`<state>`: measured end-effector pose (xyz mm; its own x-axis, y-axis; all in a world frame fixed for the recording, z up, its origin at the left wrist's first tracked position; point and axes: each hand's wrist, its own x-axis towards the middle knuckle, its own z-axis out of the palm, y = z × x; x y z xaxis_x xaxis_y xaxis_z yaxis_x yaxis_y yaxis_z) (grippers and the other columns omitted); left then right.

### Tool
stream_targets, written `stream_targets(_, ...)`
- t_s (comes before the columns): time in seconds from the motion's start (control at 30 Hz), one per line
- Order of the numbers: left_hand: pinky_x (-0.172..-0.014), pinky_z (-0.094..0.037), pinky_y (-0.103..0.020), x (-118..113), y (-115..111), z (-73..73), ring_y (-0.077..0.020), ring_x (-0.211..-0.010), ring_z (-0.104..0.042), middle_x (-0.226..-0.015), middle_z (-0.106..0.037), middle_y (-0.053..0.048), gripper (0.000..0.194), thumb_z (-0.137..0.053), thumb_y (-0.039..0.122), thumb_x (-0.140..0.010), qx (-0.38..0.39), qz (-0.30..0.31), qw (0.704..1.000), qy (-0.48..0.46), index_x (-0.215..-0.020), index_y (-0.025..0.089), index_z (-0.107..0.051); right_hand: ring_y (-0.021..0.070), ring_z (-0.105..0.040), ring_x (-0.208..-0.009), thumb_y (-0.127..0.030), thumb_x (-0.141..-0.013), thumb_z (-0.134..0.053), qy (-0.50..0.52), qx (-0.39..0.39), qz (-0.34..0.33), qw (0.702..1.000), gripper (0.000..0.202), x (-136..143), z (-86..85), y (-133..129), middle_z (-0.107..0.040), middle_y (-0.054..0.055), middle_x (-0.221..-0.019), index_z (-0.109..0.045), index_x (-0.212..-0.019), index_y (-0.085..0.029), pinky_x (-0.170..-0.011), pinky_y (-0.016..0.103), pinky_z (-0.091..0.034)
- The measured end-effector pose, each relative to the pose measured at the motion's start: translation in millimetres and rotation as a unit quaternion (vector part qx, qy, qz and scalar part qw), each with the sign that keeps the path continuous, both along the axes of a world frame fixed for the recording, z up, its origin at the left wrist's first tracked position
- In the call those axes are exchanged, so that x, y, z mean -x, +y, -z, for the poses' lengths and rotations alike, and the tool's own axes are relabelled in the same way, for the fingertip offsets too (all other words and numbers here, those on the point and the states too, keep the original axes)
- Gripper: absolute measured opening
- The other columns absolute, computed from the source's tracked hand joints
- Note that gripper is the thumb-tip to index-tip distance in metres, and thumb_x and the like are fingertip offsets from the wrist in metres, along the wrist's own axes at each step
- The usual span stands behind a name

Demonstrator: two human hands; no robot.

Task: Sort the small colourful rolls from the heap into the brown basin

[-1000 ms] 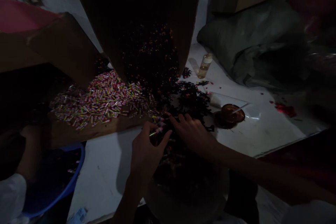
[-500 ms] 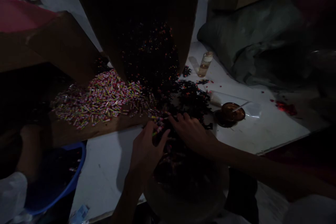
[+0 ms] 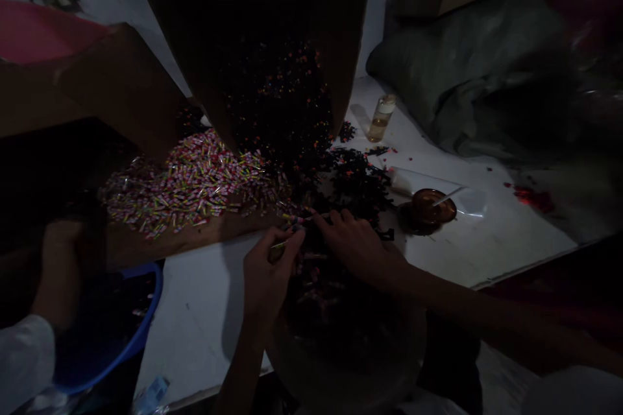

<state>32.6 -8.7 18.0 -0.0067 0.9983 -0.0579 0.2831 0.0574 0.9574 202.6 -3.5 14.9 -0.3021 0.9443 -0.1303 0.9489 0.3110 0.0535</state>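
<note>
My left hand [image 3: 267, 275] is closed, thumb and forefinger pinched around a small printed tube [image 3: 278, 245] with a yellow-green end. Just to its right, my right hand [image 3: 357, 246] reaches in with curled fingers. A thin pale piece shows at its fingertips, too dim to name. Beyond the hands lies a heap of small pink, white and yellow printed tubes [image 3: 195, 185]. A pile of black pieces with some reddish ends [image 3: 360, 185] lies behind my right hand. Below both hands stands a large round tub [image 3: 341, 376], with dark contents and a few printed tubes.
A large dark carton [image 3: 353, 58] opens toward the table [image 3: 192, 311]. To the right are a small clear bottle [image 3: 381, 118], a brown bowl [image 3: 433, 207] with a pale stick, and red bits [image 3: 534, 199]. At left, another person's arm [image 3: 61, 272] is over a blue basin [image 3: 152, 311].
My left thumb and forefinger have come together around a small tube; earlier they were spread farther apart. My right hand has hardly moved.
</note>
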Motion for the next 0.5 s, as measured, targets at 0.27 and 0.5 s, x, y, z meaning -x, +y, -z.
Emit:
stream_targets(0.27, -0.045, -0.029, -0.018, 6.9, 4.0, 5.2, -0.0081, -0.05, -0.039, -0.057, -0.045, 0.007, 0.03, -0.066, 0.048, -0.089, 0.018, -0.005, 0.997, -0.079, -0.087, 0.018, -0.066, 0.0326, -0.063, -0.11, -0.004, -0.095, -0.039, -0.003, 0.014, -0.002, 1.0, 0.055, -0.6, -8.2, -1.0, -0.064, 0.021, -0.126, -0.042, -0.15, -0.014, -0.075, 0.039, -0.055)
stream_targets(0.5, -0.056, -0.042, -0.021, 5.3, 3.1, -1.7, -0.0126, -0.059, -0.057, -0.063, -0.062, 0.003, 0.026, -0.064, 0.044, -0.089, -0.044, -0.001, 0.997, 0.063, -0.079, 0.019, -0.067, 0.0322, -0.064, -0.108, -0.004, -0.096, -0.037, -0.011, -0.002, -0.003, 1.0, 0.056, 0.7, -3.5, -1.3, -0.065, 0.019, -0.124, -0.041, -0.151, -0.015, -0.074, 0.038, -0.055)
